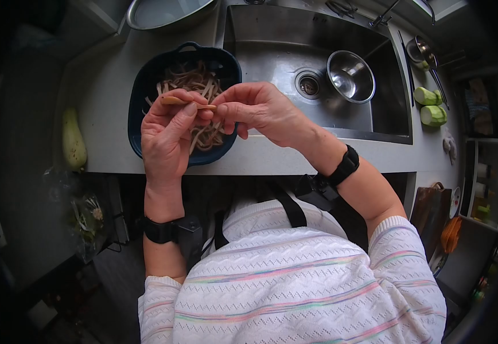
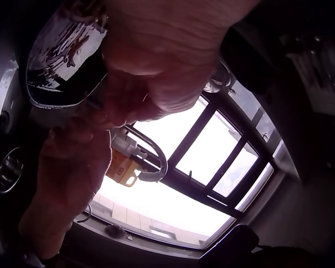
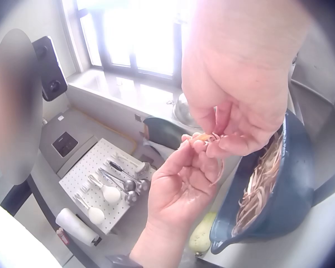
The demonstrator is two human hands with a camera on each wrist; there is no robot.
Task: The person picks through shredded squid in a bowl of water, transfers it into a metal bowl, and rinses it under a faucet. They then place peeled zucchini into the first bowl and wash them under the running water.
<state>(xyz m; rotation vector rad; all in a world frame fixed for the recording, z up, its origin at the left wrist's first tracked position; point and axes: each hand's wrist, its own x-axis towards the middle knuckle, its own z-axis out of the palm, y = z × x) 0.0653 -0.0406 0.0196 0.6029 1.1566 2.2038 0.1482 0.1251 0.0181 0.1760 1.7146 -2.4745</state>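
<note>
A: Which item is in work, and where is it?

B: One strip [image 1: 204, 106]: narrow, smooth, tan, slightly curved. It sits between the fingertips of both hands, above the tub [image 1: 136, 126].

A: State the condition of the fingers.

B: Left hand [image 1: 170, 135]: thumb and curled fingers pinch the strip along its length. Right hand [image 1: 257, 112]: thumb and fingertips pinch its end. The two sets of fingertips are just beside each other.

A: Describe what lies below the fingers.

B: The tub: dark blue, smooth-walled, rounded at the corners, with a loop handle on the rim beyond the fingers. It contains a pile [image 1: 207, 136] of long, flat, limp pieces, pinkish brown and pale, tangled together.

A: And to either side?

B: Right of the fingers: a rectangular metal sink [image 1: 272, 57] with a round drain [image 1: 308, 83]. In it, a round, shiny metal bowl [image 1: 350, 77]. Well left of the fingers: a gourd [image 1: 73, 139], pale green, smooth, thicker at its near end, on the white counter [image 1: 260, 161].
</note>
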